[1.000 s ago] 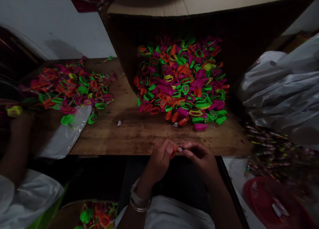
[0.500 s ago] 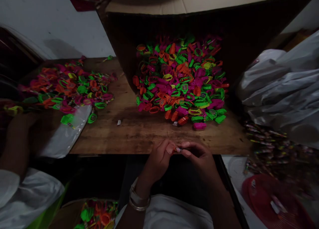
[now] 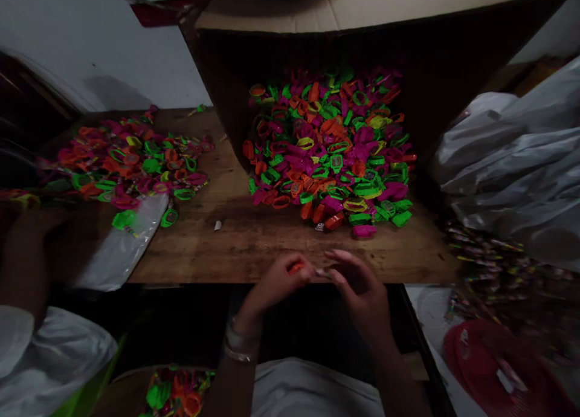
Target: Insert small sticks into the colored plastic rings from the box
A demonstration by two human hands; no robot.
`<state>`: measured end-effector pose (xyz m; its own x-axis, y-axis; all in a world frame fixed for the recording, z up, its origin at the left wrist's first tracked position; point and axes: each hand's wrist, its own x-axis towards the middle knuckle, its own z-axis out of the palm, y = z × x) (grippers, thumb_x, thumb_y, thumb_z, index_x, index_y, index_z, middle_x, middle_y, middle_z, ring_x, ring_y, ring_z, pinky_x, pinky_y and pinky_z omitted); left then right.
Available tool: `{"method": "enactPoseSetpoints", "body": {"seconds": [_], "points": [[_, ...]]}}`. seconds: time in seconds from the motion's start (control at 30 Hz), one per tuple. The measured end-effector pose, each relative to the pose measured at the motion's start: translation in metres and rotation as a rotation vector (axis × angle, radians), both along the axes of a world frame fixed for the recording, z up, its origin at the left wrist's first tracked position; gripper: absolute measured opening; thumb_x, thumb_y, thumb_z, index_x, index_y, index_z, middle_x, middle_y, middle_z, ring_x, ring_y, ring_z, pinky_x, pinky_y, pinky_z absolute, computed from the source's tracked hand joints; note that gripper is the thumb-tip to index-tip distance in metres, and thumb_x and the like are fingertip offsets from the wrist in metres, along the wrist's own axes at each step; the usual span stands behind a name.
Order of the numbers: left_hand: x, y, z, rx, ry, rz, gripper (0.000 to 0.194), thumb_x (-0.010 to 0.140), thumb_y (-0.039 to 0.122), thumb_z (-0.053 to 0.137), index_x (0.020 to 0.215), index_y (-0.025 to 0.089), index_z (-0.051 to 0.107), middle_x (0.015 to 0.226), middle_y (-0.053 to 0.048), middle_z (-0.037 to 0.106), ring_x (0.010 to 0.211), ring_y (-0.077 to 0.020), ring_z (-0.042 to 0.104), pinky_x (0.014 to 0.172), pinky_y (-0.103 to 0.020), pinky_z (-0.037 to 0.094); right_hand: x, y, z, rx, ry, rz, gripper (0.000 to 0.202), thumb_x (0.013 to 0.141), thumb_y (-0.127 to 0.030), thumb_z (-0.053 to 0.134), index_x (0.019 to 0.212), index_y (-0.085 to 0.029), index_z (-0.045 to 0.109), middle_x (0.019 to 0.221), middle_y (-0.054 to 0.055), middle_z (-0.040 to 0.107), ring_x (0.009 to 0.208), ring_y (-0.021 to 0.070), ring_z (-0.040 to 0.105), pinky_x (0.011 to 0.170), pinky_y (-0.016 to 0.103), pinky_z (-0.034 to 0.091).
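My left hand [image 3: 283, 281] is closed on an orange toy watch [image 3: 296, 267] just above the table's front edge. From its fingertips a small wrapped candy strip [image 3: 321, 273] sticks out toward the right. My right hand [image 3: 365, 290] is at the strip's far end, the thumb by its tip and the other fingers raised apart from the thumb. Beyond both hands lies a large heap of toy watches [image 3: 333, 157] in green, orange, pink and yellow, spilling from a cardboard box [image 3: 362, 6] on its side.
Another person's arm [image 3: 27, 254] reaches to a second heap of watches [image 3: 131, 157] at left, beside a clear plastic bag [image 3: 120, 257]. White plastic bags [image 3: 512, 163], piled wrapped candy strips [image 3: 502, 278] and a red basket [image 3: 484, 362] are at right. More watches [image 3: 181, 393] sit below the table.
My hands have drawn slightly apart, the left turning so the orange watch shows in its grip. My right fingers have lifted away from the thumb. The view has shifted slightly.
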<state>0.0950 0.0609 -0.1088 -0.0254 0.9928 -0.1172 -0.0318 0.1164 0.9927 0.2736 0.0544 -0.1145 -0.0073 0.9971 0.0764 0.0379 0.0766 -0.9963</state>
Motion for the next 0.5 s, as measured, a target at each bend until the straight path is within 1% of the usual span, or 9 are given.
{"method": "enactPoseSetpoints", "body": {"seconds": [0.03, 0.07, 0.1, 0.17, 0.23, 0.3, 0.33, 0.4, 0.5], "points": [[-0.019, 0.007, 0.006, 0.031, -0.041, 0.038, 0.031, 0.075, 0.05, 0.066, 0.075, 0.019, 0.066, 0.063, 0.001, 0.063, 0.056, -0.0135, 0.056, 0.047, -0.022, 0.04, 0.006, 0.002, 0.001, -0.015, 0.042, 0.013, 0.022, 0.08, -0.025, 0.066, 0.102, -0.025, 0.069, 0.105, 0.005, 0.074, 0.084, 0.0193, 0.07, 0.074, 0.032, 0.058], [-0.04, 0.014, 0.012, 0.09, -0.075, 0.129, 0.041, 0.079, 0.061, 0.054, 0.082, 0.022, 0.065, 0.074, 0.001, 0.067, 0.067, -0.0148, 0.061, 0.051, -0.022, 0.043, 0.013, 0.005, 0.003, -0.017, 0.066, 0.007, 0.021, 0.081, -0.026, 0.066, 0.102, -0.025, 0.069, 0.107, 0.005, 0.073, 0.084, 0.0187, 0.07, 0.074, 0.032, 0.058], [-0.062, 0.02, 0.018, 0.185, -0.125, 0.255, 0.051, 0.081, 0.069, 0.042, 0.09, 0.024, 0.063, 0.094, -0.001, 0.069, 0.088, -0.0182, 0.064, 0.061, -0.025, 0.048, 0.02, 0.007, 0.004, -0.01, 0.074, -0.023, 0.018, 0.081, -0.027, 0.066, 0.099, -0.024, 0.07, 0.104, 0.005, 0.074, 0.082, 0.0184, 0.07, 0.073, 0.032, 0.058], [-0.095, 0.031, 0.025, 0.349, -0.216, 0.447, 0.06, 0.082, 0.075, 0.027, 0.094, 0.027, 0.061, 0.123, -0.001, 0.062, 0.122, -0.0189, 0.053, 0.084, -0.031, 0.05, 0.032, 0.009, 0.003, -0.003, 0.076, -0.12, 0.014, 0.08, -0.029, 0.068, 0.092, -0.023, 0.07, 0.093, 0.005, 0.075, 0.078, 0.0188, 0.07, 0.072, 0.033, 0.058], [-0.108, 0.037, 0.024, 0.428, -0.398, 0.574, 0.06, 0.083, 0.073, 0.026, 0.095, 0.026, 0.061, 0.136, -0.002, 0.055, 0.133, -0.0186, 0.043, 0.098, -0.035, 0.045, 0.039, 0.011, -0.001, -0.027, 0.076, -0.187, 0.015, 0.077, -0.031, 0.07, 0.088, -0.022, 0.071, 0.085, 0.005, 0.075, 0.075, 0.0194, 0.07, 0.071, 0.034, 0.058], [-0.097, 0.039, 0.014, 0.345, -0.516, 0.564, 0.059, 0.085, 0.07, 0.027, 0.105, 0.025, 0.06, 0.14, -0.005, 0.053, 0.131, -0.0216, 0.047, 0.101, -0.041, 0.044, 0.042, 0.01, -0.008, -0.065, 0.079, -0.203, 0.017, 0.075, -0.033, 0.072, 0.087, -0.022, 0.071, 0.08, 0.004, 0.075, 0.072, 0.0196, 0.07, 0.069, 0.035, 0.058], [-0.087, 0.04, 0.006, 0.256, -0.491, 0.514, 0.058, 0.087, 0.067, 0.027, 0.111, 0.025, 0.059, 0.14, -0.008, 0.053, 0.126, -0.0234, 0.052, 0.098, -0.043, 0.046, 0.041, 0.009, -0.011, -0.083, 0.081, -0.197, 0.018, 0.074, -0.034, 0.072, 0.086, -0.022, 0.071, 0.079, 0.004, 0.075, 0.072, 0.0199, 0.07, 0.068, 0.035, 0.058], [-0.063, 0.044, -0.01, 0.101, -0.193, 0.385, 0.054, 0.09, 0.058, 0.029, 0.12, 0.021, 0.056, 0.132, -0.013, 0.059, 0.112, -0.0251, 0.061, 0.09, -0.044, 0.051, 0.04, 0.007, -0.015, -0.112, 0.089, -0.18, 0.019, 0.072, -0.036, 0.074, 0.084, -0.022, 0.071, 0.077, 0.004, 0.074, 0.072, 0.0207, 0.07, 0.067, 0.035, 0.058], [-0.039, 0.059, -0.029, 0.045, 0.378, 0.26, 0.036, 0.087, 0.038, 0.045, 0.109, 0.015, 0.063, 0.109, -0.014, 0.069, 0.095, -0.0255, 0.067, 0.084, -0.042, 0.052, 0.04, 0.005, -0.015, -0.151, 0.094, -0.154, 0.022, 0.071, -0.039, 0.075, 0.084, -0.022, 0.071, 0.077, 0.004, 0.075, 0.073, 0.0212, 0.07, 0.069, 0.035, 0.059]]}}
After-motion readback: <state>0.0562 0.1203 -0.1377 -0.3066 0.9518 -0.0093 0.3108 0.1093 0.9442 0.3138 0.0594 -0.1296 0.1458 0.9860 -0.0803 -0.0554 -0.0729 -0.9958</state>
